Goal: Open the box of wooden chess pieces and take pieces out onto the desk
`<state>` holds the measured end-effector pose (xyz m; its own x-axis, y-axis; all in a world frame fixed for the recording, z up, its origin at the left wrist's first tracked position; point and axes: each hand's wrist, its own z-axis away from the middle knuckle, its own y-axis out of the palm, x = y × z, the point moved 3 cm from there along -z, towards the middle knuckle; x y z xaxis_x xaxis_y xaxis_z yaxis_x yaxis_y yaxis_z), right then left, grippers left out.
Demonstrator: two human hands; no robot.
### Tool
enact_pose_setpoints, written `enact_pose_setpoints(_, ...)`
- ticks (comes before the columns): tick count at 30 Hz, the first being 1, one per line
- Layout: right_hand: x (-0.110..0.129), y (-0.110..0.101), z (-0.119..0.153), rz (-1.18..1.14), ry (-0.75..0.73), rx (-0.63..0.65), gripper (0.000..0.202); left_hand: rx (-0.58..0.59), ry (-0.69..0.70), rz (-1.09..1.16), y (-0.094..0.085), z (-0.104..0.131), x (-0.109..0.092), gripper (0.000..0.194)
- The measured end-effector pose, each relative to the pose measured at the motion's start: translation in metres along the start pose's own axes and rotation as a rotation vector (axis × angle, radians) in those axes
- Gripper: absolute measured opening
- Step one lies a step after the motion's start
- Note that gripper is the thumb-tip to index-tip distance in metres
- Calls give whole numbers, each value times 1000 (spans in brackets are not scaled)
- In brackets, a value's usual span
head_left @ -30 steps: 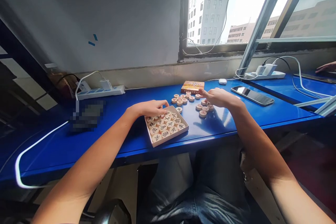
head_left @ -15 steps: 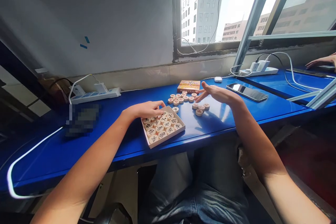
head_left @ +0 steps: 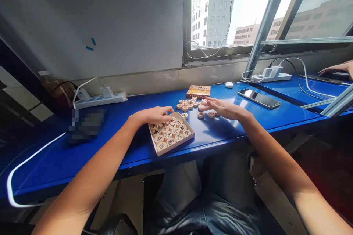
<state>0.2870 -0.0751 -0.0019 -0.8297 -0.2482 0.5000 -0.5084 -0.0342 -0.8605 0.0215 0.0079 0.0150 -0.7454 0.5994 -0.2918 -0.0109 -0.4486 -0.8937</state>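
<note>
A shallow open box holds rows of round Chinese chess pieces with black characters. My left hand grips the box at its far left corner, fingers curled over the edge and partly hidden. Palm down, my right hand reaches over loose chess pieces with its fingers stretched out, touching or just above them. Near its fingers lie a piece and another piece; more are partly covered by the hand. A cluster of red-marked pieces lies beyond the box, and one piece sits close to its far right side.
Behind the pieces lies an orange-red printed box lid. A phone and a small white case rest on the right of the blue table. Power strips stand along the wall. At far right another person's hand is visible.
My right hand has come down and its fingers have straightened over the loose pieces. Several of those pieces have shifted left. My left hand and the box stay put.
</note>
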Motion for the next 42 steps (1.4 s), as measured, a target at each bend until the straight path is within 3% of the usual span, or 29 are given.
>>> enact_pose_setpoints(2,0,6,10,68,-2,-44,68,-2,9,4,0,0,0,46)
enact_pose_setpoints(6,-10,26,21,189,54,-6,68,6,1,-17,2,-2,1,45)
enact_pose_setpoints(13,-14,34,-2,371,38,32,65,-10,14,7,2,-2,1,45)
enact_pose_setpoints(16,4,24,-18,434,-46,-74,63,8,-9,-1,2,1,0,45)
enact_pose_setpoints(19,37,19,-46,423,-210,-163,57,16,-13,13,1,3,-1,41)
enact_pose_setpoints(23,78,30,-90,366,-425,-240,46,17,-9,64,0,4,3,39)
enact_pose_setpoints(28,90,46,-100,265,-528,-319,40,25,15,106,0,3,11,41)
enact_pose_setpoints(32,73,29,-80,138,-422,-212,26,54,6,170,1,0,15,44)
enact_pose_setpoints(35,63,16,-70,105,-318,30,23,59,20,230,0,-2,16,45)
enact_pose_setpoints(38,61,18,-67,186,-331,255,31,66,34,297,-1,-1,17,47)
enact_pose_setpoints(42,64,26,-71,339,-388,248,27,69,26,419,-1,-1,19,52)
